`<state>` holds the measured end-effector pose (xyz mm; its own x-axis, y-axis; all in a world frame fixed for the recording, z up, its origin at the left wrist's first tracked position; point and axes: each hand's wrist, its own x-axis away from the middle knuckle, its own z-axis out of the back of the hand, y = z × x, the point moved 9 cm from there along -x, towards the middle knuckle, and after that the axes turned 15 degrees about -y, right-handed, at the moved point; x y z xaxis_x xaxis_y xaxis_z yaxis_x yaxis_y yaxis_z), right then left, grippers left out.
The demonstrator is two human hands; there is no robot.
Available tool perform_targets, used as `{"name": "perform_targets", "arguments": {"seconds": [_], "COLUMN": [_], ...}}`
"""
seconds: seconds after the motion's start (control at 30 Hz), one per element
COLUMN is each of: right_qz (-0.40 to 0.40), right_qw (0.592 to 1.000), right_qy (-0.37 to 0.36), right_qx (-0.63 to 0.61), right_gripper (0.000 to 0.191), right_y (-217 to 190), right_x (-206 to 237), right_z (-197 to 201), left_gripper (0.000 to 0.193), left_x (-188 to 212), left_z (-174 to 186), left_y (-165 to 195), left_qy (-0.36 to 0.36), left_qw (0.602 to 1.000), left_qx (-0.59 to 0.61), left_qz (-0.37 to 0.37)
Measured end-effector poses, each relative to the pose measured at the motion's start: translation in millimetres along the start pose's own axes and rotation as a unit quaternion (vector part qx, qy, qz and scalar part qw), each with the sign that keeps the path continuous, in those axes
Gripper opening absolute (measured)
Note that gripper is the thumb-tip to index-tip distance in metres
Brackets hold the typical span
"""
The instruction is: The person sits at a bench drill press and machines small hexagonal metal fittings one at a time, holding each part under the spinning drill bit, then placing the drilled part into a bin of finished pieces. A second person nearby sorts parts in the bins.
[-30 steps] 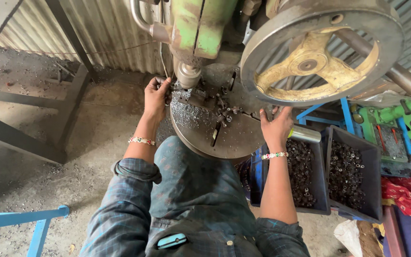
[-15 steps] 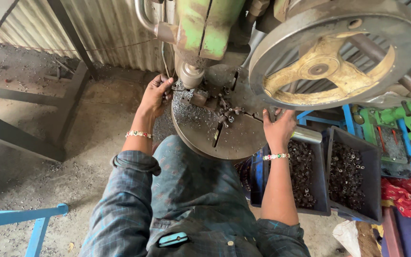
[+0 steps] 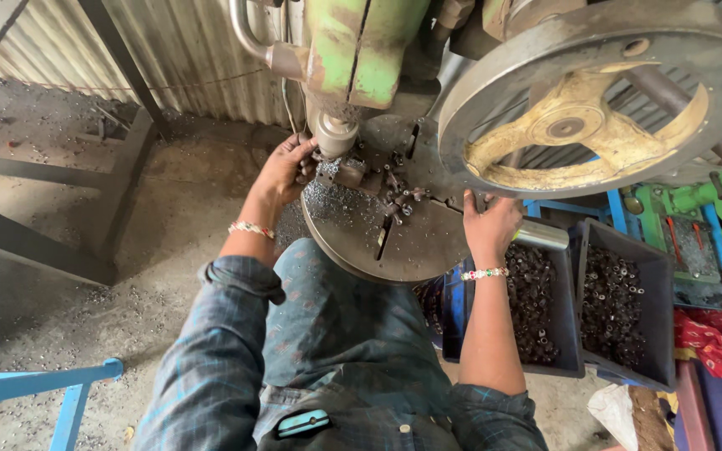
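While left hand (image 3: 282, 171) touches die block (image 3: 346, 171) (under ram), right hand (image 3: 490, 224) on round table (image 3: 411, 246)

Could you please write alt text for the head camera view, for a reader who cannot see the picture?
Seen from above, a seated person's left hand reaches under the head of a green press at its round metal table, while the right hand rests on the table's edge below a large flywheel. Two bins of small dark metal parts stand at the right.

Soft, even daylight fills the frame, brightest at the upper right, where the flywheel (image 3: 595, 100) looks slightly washed out. Shadows are gentle, darkest on the floor (image 3: 60, 326) at lower left. Focus is sharp at centre; straight lines bow toward the edges.
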<state>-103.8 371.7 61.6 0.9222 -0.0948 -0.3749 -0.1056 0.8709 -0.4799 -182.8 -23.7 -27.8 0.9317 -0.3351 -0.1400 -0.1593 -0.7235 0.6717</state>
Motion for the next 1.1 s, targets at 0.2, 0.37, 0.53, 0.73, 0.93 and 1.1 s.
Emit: {"name": "perform_targets", "arguments": {"seconds": [0.2, 0.37, 0.53, 0.73, 0.93, 1.1], "right_qz": [0.155, 0.047, -0.006, 0.020, 0.062, 0.007], "right_qw": [0.980, 0.996, 0.995, 0.998, 0.994, 0.997], "right_qy": [0.037, 0.073, 0.096, 0.057, -0.013, -0.079], "right_qx": [0.120, -0.007, -0.035, -0.025, -0.085, -0.021], "right_gripper": [0.064, 0.062, 0.061, 0.059, 0.058, 0.051], "right_y": [-31.1, -45.3, -64.2, -58.7, -39.3, -36.0], "right_x": [-41.0, -110.5, -150.5, -126.2, 0.5, 39.9], "right_z": [-18.0, -4.8, 16.3, 14.1, 27.8, 63.3], "left_gripper": [0.029, 0.027, 0.024, 0.029, 0.029, 0.032], "left_x": [14.2, 12.7, 4.6, 12.4, 44.1, 58.8], "left_z": [14.8, 8.6, 1.3, 0.1, 2.9, -2.5], "left_y": [-12.4, -5.8, -3.5, 1.6, -2.6, 12.9], "left_qy": [0.155, 0.158, 0.141, 0.156, 0.287, 0.385], "left_qw": [0.985, 0.984, 0.986, 0.984, 0.937, 0.859], "left_qx": [-0.063, -0.070, -0.075, -0.067, -0.039, -0.076], "left_qz": [-0.046, -0.040, -0.038, -0.044, -0.197, -0.330]}}
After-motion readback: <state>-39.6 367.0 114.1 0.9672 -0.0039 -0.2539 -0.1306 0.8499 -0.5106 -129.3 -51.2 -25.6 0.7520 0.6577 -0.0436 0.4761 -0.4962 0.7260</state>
